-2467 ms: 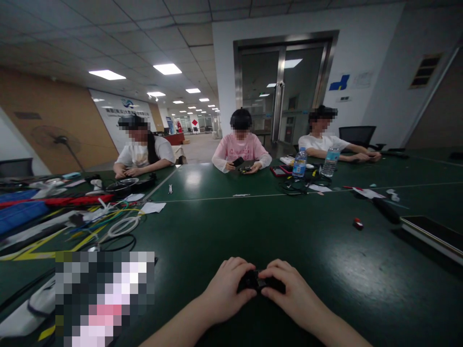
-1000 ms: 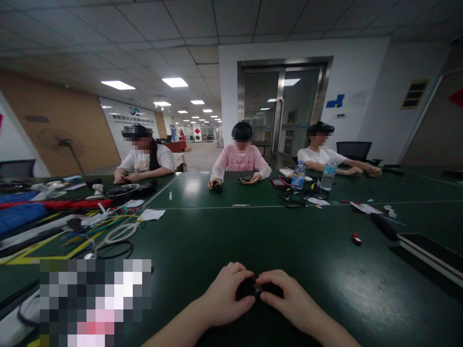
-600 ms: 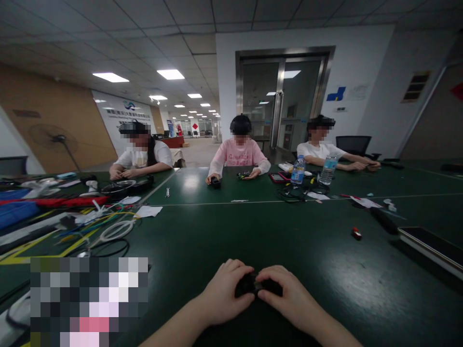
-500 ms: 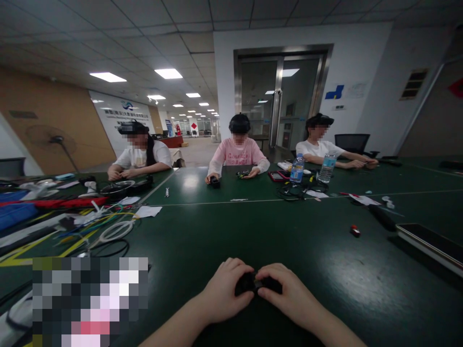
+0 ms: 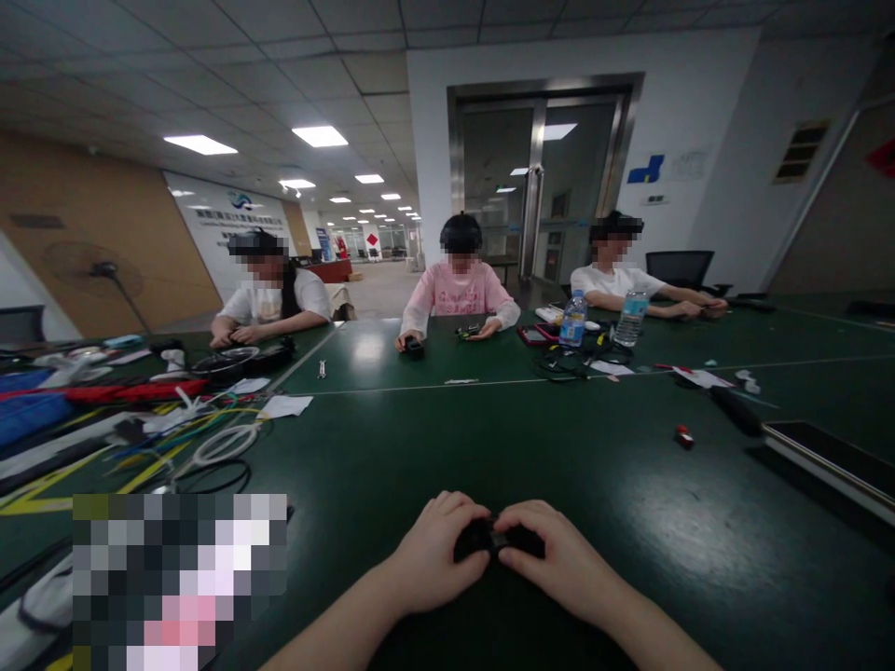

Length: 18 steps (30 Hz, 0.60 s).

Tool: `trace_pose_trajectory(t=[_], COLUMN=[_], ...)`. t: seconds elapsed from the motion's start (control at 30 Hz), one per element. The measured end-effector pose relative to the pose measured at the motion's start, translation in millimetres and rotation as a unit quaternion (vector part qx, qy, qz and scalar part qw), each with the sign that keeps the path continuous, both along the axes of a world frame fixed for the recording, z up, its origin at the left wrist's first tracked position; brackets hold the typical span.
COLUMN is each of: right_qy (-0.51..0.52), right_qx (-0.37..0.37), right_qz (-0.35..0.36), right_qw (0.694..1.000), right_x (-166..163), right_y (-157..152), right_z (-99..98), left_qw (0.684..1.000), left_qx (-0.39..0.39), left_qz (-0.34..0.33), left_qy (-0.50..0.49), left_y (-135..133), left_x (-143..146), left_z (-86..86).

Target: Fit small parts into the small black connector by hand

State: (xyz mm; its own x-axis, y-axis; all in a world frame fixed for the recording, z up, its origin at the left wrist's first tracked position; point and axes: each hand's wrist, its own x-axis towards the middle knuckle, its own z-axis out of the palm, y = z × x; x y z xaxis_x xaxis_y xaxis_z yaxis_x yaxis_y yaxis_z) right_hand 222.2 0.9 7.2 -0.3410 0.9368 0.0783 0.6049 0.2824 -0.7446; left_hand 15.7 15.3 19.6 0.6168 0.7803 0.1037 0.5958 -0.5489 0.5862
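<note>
Left hand [image 5: 437,552] and right hand [image 5: 559,559] clasp a small black part [image 5: 498,539] over the green table [image 5: 433,447]

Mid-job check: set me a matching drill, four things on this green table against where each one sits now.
1 small black part
2 small red piece
3 white cable loop
4 blue-labelled bottle

a far side, beside another bottle
b left, by the coloured wires
c held between left hand and right hand
d lying loose to the right

Pairs: 1-c, 2-d, 3-b, 4-a
</note>
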Motion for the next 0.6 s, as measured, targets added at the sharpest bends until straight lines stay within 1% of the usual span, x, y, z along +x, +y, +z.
trace_pose_trajectory(t=[0.37,0.6], right_qy=[-0.003,-0.004], right_qx=[-0.006,0.001], right_qz=[-0.002,0.007], right_qw=[1.000,1.000], right_x=[0.4,-0.5], right_y=[0.4,-1.1], right_z=[-0.7,4.7], left_qw=[1.000,1.000], left_qx=[-0.006,0.001], left_qz=[0.009,0.000], left_qy=[0.005,0.005], left_y=[1.0,1.1], left_x=[-0.2,-0.9], left_z=[-2.9,-2.6])
